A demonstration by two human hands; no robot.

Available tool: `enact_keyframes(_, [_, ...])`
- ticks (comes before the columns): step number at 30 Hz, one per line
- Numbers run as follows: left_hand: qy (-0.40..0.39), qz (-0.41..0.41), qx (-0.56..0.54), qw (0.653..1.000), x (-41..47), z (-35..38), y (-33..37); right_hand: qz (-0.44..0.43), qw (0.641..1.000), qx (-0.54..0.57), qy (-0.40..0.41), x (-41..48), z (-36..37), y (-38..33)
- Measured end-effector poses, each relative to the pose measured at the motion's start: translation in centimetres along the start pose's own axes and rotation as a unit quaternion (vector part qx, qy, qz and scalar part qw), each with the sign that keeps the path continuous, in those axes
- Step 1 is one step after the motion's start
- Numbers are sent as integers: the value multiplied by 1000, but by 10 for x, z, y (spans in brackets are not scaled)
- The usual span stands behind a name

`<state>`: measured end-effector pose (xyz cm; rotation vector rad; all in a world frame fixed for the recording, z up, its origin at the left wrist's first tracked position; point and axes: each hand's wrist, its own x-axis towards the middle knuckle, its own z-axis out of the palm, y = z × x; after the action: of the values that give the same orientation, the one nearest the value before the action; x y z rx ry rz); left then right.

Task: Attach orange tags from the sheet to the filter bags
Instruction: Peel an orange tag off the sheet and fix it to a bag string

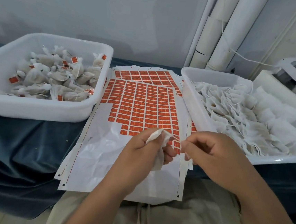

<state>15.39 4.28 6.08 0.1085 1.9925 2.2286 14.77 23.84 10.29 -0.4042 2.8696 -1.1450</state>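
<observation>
A white filter bag [154,137] is gripped in the left hand [145,154], its string [176,138] pinched by the right hand [210,154], above the sheet of orange tags [140,104]. Beyond, tagged bags [56,77] are heaped in the left tub [35,109], untagged bags [234,109] in the right tub [188,83].

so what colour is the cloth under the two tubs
Dark teal-blue, with a soft velvety sheen: the cloth shows best in the head view.

Head-worn view
Looks forward and down, close over left hand [145,147], right hand [210,152] and white paper tag sheet [103,154].
</observation>
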Motion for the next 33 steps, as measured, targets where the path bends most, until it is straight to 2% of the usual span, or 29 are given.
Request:
enact_keyframes(2, [-12,-23,7,1000,0,-3,0,47,991,126,-17,1,-4,2])
enact_keyframes(4, [-36,-26,27,999,-2,-6,3,93,962,253,-50,2,-3,3])
enact_keyframes(6, [-62,28,107,992,-4,-5,3,113,924,352,-99,4,0,6])
enact_keyframes(9, [-57,95,167,980,-3,-2,0,123,861,447,-210,6,1,11])
enact_keyframes(12, [-49,120,128,983,-4,-2,-1,112,811,492,-297,6,-1,19])
enact_keyframes(13, [-53,120,120,984,-4,-2,-1,105,786,525,-309,7,-1,21])
enact_keyframes(16, [-42,126,137,982,-4,-2,1,87,663,667,-328,10,-2,23])
enact_keyframes(17, [-40,122,143,981,-4,-2,2,80,640,692,-325,11,-2,22])
enact_keyframes(18, [-40,116,144,982,-3,-2,2,72,632,704,-317,12,-2,22])
enact_keyframes(22, [-83,116,131,981,-4,-12,7,70,618,726,-294,12,-1,18])
enact_keyframes(25, [-155,83,148,973,-6,-19,9,79,659,709,-238,11,-6,17])
enact_keyframes(28, [-194,68,185,961,-5,-22,7,63,685,697,-202,10,-10,17])
enact_keyframes(30, [-202,49,187,960,-3,-21,5,47,725,666,-169,10,-10,19])
enact_keyframes(33, [-196,15,180,964,-3,-21,5,12,806,584,-101,12,-8,22])
